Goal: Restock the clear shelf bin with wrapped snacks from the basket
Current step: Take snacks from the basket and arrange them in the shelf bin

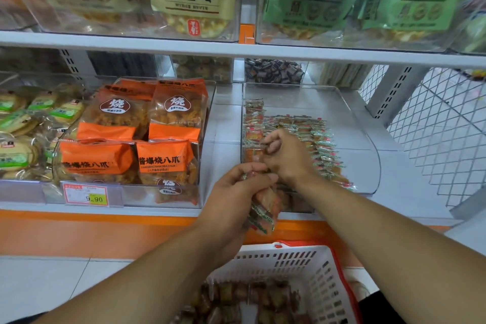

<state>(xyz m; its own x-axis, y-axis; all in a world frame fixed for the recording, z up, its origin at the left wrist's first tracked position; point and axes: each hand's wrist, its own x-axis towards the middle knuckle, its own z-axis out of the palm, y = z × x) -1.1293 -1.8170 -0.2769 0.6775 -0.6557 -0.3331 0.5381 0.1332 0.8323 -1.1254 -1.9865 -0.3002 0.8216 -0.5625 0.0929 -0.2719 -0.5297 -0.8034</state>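
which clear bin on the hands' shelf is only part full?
The right bin, where the right hand reaches: small snacks fill its left side only, the right side is bare. The orange-bag bin beside it is packed.

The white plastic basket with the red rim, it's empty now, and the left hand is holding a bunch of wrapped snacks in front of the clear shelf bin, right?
Not quite. The white plastic basket with the red rim is not empty: the head view shows wrapped snacks still lying in its bottom. The rest holds: the left hand grips a bunch of orange wrapped snacks in front of the clear shelf bin.
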